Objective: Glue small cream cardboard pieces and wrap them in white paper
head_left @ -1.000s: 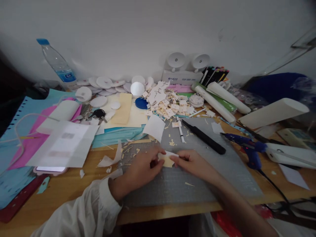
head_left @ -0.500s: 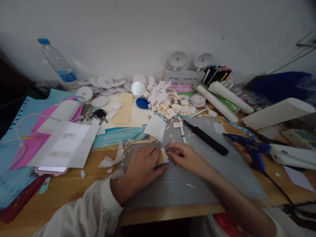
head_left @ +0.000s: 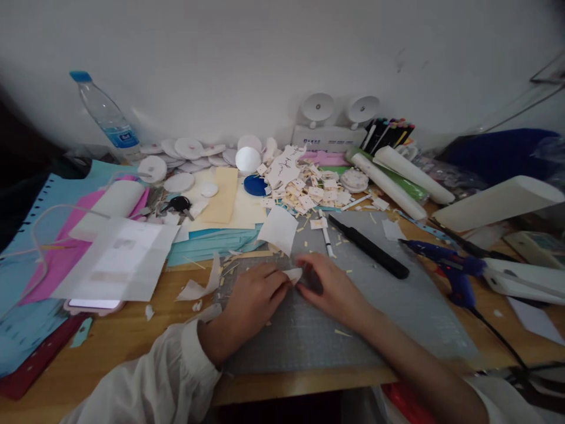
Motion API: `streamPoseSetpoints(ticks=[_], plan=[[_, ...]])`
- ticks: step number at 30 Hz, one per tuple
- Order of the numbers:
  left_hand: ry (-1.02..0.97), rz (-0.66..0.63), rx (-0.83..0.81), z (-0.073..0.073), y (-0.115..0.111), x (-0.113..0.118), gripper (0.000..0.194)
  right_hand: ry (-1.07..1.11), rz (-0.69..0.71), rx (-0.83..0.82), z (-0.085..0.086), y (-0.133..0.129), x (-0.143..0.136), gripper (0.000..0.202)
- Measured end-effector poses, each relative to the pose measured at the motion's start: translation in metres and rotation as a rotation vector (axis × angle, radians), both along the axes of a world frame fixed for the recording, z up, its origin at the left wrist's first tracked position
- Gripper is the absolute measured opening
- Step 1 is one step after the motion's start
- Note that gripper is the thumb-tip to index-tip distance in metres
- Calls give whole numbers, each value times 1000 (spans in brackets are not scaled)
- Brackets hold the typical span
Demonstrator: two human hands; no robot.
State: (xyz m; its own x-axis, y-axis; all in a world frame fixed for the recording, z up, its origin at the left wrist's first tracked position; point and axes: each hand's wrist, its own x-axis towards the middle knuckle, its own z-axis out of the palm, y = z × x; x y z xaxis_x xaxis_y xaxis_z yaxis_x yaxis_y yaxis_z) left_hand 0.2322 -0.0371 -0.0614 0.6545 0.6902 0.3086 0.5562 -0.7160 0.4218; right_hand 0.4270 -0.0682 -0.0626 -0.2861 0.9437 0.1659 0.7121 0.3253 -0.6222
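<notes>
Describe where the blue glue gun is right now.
In the head view, the blue glue gun lies on the right, at the right edge of the grey mat, between the long black tool and a white object.

Craft worktable (head_left: 115,346): cutting mat (head_left: 304,344), glue gun (head_left: 450,262), paper scraps (head_left: 194,290).

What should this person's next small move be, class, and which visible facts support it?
Probably, the right hand should close gently on the free end of the small pale piece, to steady it: the left hand appears to pinch the other end, while the right thumb and forefinger stand apart near the free end.
</notes>
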Motion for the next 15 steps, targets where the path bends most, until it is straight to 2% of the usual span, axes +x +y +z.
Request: streamPoseSetpoints(ticks=[6, 10, 13, 15], plan=[[-127, 19, -62, -1, 1, -1, 18, 9, 18, 7, -8, -6, -8, 34], [-249, 37, -142, 6, 0, 0, 15, 18, -28, 42, -6, -5, -4, 24], [-362, 110, -195, 14, 0, 1, 12, 41, -99, 111, -3, -5, 5, 24], [-406, 156, -276, 16, 1, 2, 16, 17, -100, 168, -3, -7, 9, 27]])
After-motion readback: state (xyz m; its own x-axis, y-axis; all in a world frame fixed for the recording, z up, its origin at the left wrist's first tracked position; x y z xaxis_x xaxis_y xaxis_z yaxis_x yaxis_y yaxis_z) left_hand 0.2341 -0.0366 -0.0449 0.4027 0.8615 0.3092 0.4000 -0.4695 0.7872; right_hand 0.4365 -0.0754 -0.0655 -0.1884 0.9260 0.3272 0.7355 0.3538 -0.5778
